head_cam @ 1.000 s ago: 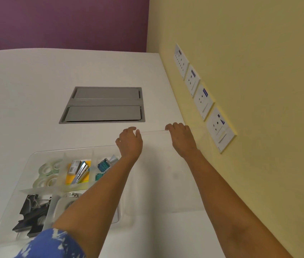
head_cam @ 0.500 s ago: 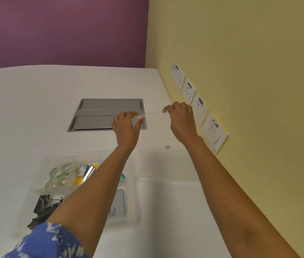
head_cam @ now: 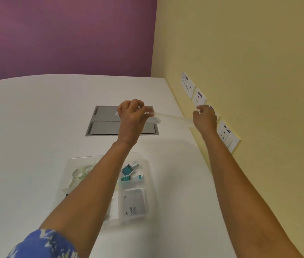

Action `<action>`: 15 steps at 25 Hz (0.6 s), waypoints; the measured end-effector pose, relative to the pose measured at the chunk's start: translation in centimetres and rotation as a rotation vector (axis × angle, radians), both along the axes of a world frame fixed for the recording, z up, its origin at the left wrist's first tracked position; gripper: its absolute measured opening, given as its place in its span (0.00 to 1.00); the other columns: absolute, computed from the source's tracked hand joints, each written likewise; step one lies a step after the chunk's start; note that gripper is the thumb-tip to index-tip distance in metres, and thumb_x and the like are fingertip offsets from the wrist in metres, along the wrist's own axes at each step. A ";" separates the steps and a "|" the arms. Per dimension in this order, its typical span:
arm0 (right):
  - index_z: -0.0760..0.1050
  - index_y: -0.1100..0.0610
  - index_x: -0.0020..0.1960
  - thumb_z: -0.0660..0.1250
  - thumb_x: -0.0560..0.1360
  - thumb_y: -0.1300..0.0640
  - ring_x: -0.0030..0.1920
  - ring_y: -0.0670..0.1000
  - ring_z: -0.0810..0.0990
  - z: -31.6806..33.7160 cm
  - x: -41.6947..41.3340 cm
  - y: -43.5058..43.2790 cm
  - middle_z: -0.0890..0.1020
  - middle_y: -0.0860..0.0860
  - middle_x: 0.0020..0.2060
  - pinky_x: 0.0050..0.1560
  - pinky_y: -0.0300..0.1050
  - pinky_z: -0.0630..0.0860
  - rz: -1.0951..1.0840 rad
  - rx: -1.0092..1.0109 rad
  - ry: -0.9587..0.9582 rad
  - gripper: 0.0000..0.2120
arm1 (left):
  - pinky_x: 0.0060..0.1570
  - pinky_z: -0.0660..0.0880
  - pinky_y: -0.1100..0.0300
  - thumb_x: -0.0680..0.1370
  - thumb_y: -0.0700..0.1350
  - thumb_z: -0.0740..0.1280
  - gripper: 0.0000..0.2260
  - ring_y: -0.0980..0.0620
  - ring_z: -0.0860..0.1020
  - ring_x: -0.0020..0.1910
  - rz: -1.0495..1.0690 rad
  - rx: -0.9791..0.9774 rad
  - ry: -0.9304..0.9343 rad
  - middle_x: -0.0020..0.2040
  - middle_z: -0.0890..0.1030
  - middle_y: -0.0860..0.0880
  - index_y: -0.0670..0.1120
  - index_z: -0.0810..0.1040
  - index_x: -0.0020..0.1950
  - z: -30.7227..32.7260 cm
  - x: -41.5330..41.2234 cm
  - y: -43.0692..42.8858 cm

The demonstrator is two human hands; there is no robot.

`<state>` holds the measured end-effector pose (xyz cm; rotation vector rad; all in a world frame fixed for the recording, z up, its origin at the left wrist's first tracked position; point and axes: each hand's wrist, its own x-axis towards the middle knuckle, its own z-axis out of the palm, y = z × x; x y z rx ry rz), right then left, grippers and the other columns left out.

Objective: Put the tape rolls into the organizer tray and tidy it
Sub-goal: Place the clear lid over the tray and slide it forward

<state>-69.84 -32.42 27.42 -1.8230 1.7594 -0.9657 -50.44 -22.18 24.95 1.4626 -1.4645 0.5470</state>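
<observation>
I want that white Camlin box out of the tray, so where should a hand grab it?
Pinch the white box by its long side edges, coming straight down from above. It lies flat in its own near-right compartment of the clear tray, walled all round, so only the top is open.

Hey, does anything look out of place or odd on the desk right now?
Nothing looks spilled or damaged. One oddity: the clear lid is off the organizer tray, held tilted in the air by the left hand and right hand. The tape rolls sit in the tray's far-left compartment.

"camlin" on white packet (head_cam: 134, 203) in tray (head_cam: 148, 164)
</observation>
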 end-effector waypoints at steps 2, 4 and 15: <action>0.66 0.63 0.71 0.58 0.81 0.53 0.67 0.62 0.71 0.0 0.1 0.1 0.70 0.62 0.69 0.65 0.52 0.71 0.019 0.287 0.128 0.22 | 0.49 0.62 0.55 0.71 0.43 0.73 0.04 0.49 0.68 0.47 -0.027 -0.025 -0.080 0.41 0.80 0.42 0.44 0.84 0.43 -0.2 1.4 1.3; 0.63 0.68 0.72 0.60 0.81 0.49 0.63 0.63 0.75 -0.2 1.0 0.9 0.71 0.63 0.68 0.59 0.53 0.75 0.020 0.418 0.122 0.28 | 0.47 0.61 0.56 0.70 0.43 0.73 0.04 0.50 0.67 0.46 -0.031 -0.044 -0.129 0.40 0.80 0.43 0.44 0.84 0.42 -0.4 2.9 2.7; 0.75 0.68 0.44 0.61 0.78 0.72 0.56 0.59 0.82 -7.1 6.8 7.8 0.74 0.63 0.66 0.36 0.38 0.83 -0.151 0.666 -0.952 0.06 | 0.48 0.68 0.55 0.76 0.57 0.65 0.16 0.46 0.77 0.44 -0.132 0.057 -0.213 0.44 0.82 0.45 0.46 0.85 0.46 -3.9 13.1 12.2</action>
